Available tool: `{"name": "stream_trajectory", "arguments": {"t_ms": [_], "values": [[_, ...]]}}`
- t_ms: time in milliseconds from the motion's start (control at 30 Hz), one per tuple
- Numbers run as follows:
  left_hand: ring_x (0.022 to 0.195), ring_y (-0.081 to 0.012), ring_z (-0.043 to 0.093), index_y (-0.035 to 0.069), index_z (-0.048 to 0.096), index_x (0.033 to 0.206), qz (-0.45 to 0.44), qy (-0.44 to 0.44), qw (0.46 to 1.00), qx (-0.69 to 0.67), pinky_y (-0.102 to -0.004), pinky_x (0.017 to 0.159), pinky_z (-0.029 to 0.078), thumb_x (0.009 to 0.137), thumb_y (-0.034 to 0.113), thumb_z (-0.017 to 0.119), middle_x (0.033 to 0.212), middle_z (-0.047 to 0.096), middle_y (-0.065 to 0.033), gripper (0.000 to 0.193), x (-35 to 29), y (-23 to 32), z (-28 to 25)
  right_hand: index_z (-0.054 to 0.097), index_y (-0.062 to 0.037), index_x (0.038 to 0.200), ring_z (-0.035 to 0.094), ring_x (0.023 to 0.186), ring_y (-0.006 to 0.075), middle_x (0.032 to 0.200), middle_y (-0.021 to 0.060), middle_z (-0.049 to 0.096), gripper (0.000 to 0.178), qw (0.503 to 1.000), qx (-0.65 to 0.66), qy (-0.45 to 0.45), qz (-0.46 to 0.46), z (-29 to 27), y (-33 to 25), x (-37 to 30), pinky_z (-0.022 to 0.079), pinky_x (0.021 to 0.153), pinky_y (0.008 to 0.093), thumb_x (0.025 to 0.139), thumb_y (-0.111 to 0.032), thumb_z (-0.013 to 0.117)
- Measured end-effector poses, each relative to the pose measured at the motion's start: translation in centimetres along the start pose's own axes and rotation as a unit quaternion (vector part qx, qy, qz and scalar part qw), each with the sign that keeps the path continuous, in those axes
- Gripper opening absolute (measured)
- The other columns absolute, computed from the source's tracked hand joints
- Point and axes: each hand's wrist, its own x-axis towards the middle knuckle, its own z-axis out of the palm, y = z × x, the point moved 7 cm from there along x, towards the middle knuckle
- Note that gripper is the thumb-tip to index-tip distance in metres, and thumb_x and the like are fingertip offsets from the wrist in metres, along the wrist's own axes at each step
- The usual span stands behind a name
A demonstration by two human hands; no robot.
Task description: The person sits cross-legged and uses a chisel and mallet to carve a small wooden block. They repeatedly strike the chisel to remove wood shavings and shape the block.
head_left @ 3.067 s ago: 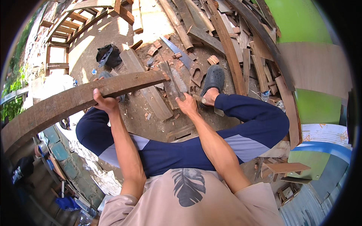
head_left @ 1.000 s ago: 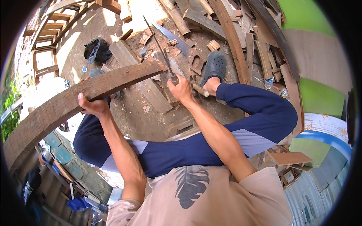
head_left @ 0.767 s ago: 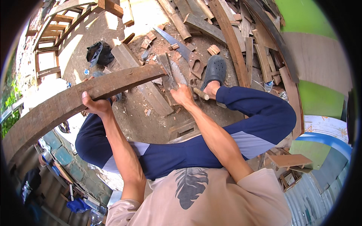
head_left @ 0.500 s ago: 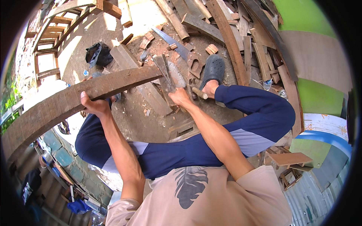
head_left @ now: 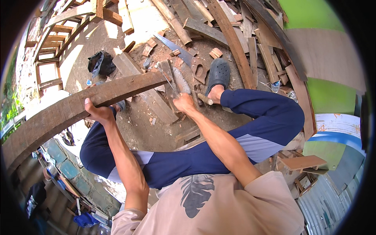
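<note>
A long, thick, slightly curved wooden beam (head_left: 58, 107) slants across my left side, its far end near the middle of the view. My left hand (head_left: 98, 111) grips it from the near edge, thumb on top and fingers hidden beneath. My right hand (head_left: 184, 102) is closed around the handle of a long knife (head_left: 167, 80). The thin blade is seen almost edge-on and points up and left, by the beam's end. Below that end stands a wooden block (head_left: 168, 76), with a pale grey flat piece (head_left: 181, 81) beside it.
A handsaw (head_left: 184, 56) lies beyond my right hand, near my shoe (head_left: 219, 73). A wooden-handled tool (head_left: 205, 98) rests beside that foot. Planks (head_left: 229, 39) pile up at the far right. A black plastic bag (head_left: 102, 62) and a wooden frame (head_left: 58, 39) are at the left.
My right hand has shifted slightly down, and the knife's blade has come down closer to the beam's end. My left hand keeps its hold on the beam.
</note>
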Motion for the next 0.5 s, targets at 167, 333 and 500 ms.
{"name": "stream_trajectory", "arguments": {"t_ms": [167, 333, 500], "values": [[0.104, -0.0262, 0.063, -0.007, 0.055, 0.124, 0.021, -0.037, 0.999, 0.026, -0.0388, 0.091, 0.051, 0.094, 0.042, 0.032, 0.114, 0.064, -0.02, 0.062, 0.6, -0.5, -0.7, 0.069, 0.0024, 0.103, 0.069, 0.093, 0.0427, 0.095, 0.0272, 0.071, 0.037, 0.975, 0.15, 0.096, -0.129, -5.1, -6.6, -2.3, 0.055, 0.086, 0.0449, 0.081, -0.027, 0.066], [0.106, -0.0273, 0.062, -0.007, 0.054, 0.125, 0.012, -0.03, 0.999, 0.008, -0.0402, 0.093, 0.05, 0.093, 0.043, 0.034, 0.116, 0.064, -0.0209, 0.062, 0.1, -0.4, 1.0, 0.069, 0.0045, 0.107, 0.07, 0.095, 0.0418, 0.097, 0.0284, 0.071, 0.041, 0.999, -0.051, 0.007, -0.001, 1.7, 2.1, 1.8, 0.055, 0.086, 0.0422, 0.08, -0.025, 0.064], [0.103, -0.0267, 0.063, -0.007, 0.054, 0.12, 0.008, -0.009, 1.0, 0.0, -0.0391, 0.091, 0.05, 0.09, 0.044, 0.039, 0.111, 0.065, -0.022, 0.061, -0.1, 0.4, 0.0, 0.068, 0.0049, 0.105, 0.07, 0.089, 0.0415, 0.091, 0.0285, 0.07, 0.039, 0.987, 0.112, 0.06, -0.096, -2.6, -4.1, -1.5, 0.055, 0.08, 0.0449, 0.081, -0.026, 0.065]]}}
